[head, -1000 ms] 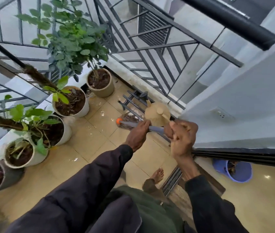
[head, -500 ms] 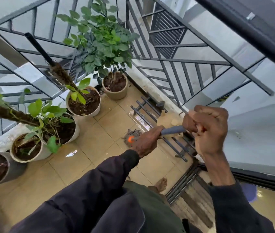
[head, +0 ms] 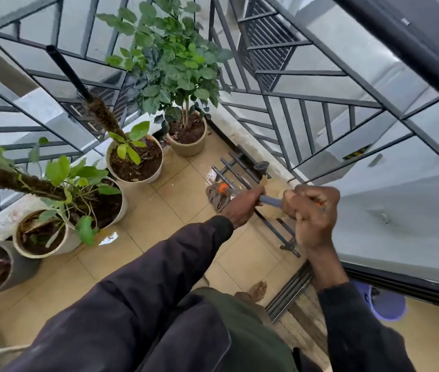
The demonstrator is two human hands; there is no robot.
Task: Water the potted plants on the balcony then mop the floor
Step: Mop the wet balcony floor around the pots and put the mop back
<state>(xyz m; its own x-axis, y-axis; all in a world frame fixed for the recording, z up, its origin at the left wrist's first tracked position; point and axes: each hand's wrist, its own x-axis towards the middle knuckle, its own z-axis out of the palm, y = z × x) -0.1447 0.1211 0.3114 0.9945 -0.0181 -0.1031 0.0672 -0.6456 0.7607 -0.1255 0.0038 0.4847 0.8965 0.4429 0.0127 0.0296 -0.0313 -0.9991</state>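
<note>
Both grips closed round one shaft. Right grip (head: pixel 313 210) is fisted tight at the upper end of the mop handle (head: pixel 270 200). Left grip (head: pixel 242 208) is wrapped round it lower down. Only a short blue-grey stretch of handle shows between them.

Long axis: from the right grip the handle runs forward, down and to the person's left, through the left grip, to an orange collar (head: pixel 223 188). Left grip is the nearer one to the working end, so it likely steers while the right drives.

Mop head (head: pixel 215 201) lies just past the left grip, strands down on the tiled floor (head: pixel 159 218). It sits at the near-left edge of a dark metal rack (head: pixel 240 167) lying flat on the tiles. Touching or just beside it, cannot tell.

Potted plants (head: pixel 135 162) line the left railing, well apart from the mop head, with bare tile between. A puddle (head: pixel 108 237) glints by the nearer pots.

Judgement: mopping is under way. The unswept tile lies left of the head, so the next stroke probably sweeps that way, away from the rack, whose bars could snag strands.
</note>
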